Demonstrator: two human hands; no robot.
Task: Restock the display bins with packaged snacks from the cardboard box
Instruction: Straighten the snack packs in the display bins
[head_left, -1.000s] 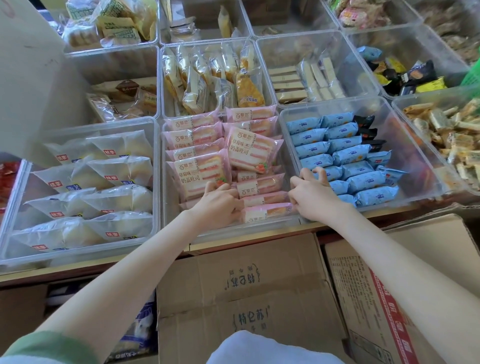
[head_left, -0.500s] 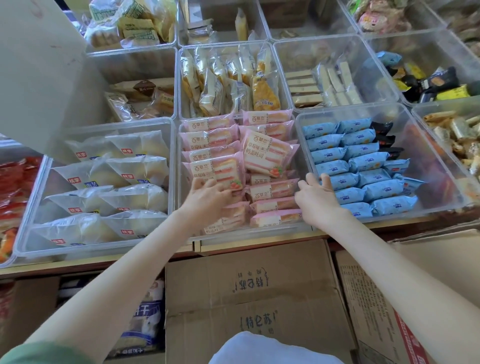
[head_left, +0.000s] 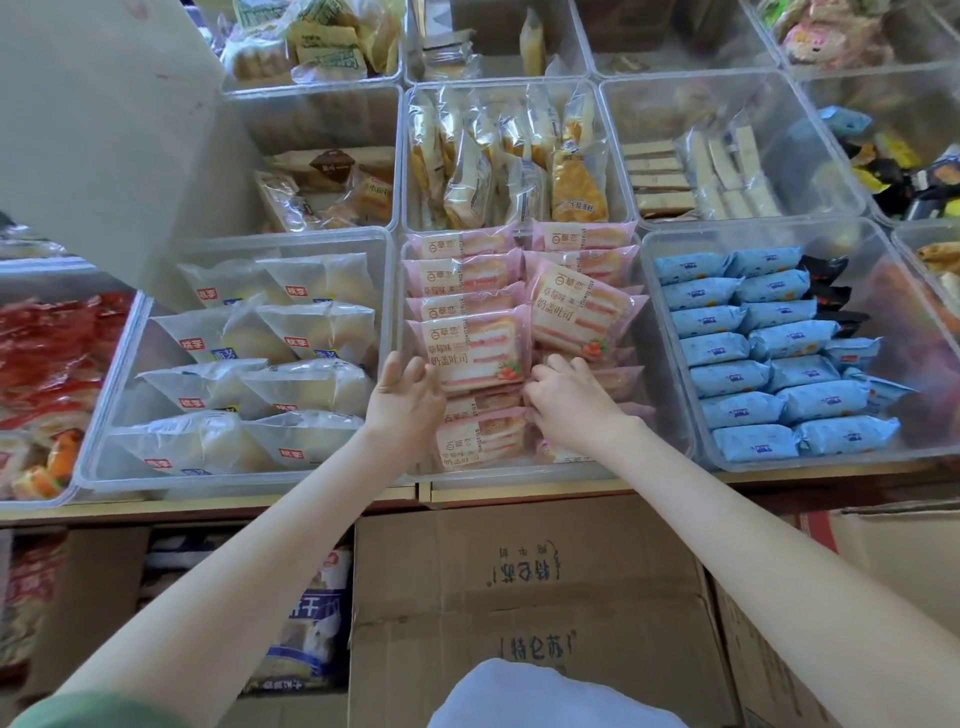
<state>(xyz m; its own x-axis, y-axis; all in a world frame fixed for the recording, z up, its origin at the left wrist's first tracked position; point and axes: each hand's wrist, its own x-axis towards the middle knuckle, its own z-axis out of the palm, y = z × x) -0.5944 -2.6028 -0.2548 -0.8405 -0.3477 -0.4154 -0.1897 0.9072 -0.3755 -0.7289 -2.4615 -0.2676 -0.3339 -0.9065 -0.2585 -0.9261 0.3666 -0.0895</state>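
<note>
Pink strawberry sandwich packs fill the clear middle front bin in two columns. My left hand grips the left edge of the big upright pack in the left column, fingers spread behind it. My right hand is inside the same bin with its fingers curled on the lower edge of a tilted pink pack in the right column; its fingertips are hidden among the packs. Below the shelf edge, a brown cardboard box with closed flaps stands in front of me.
To the left is a bin of white bun packs, and to the right a bin of blue packs. Behind stand bins of yellow cakes and wafer bars. Red packs lie far left. A second cardboard box sits at the right.
My right hand has moved left from the bin's right wall into the pink packs. My left hand has shifted up along the left column. The view has come closer to the bins.
</note>
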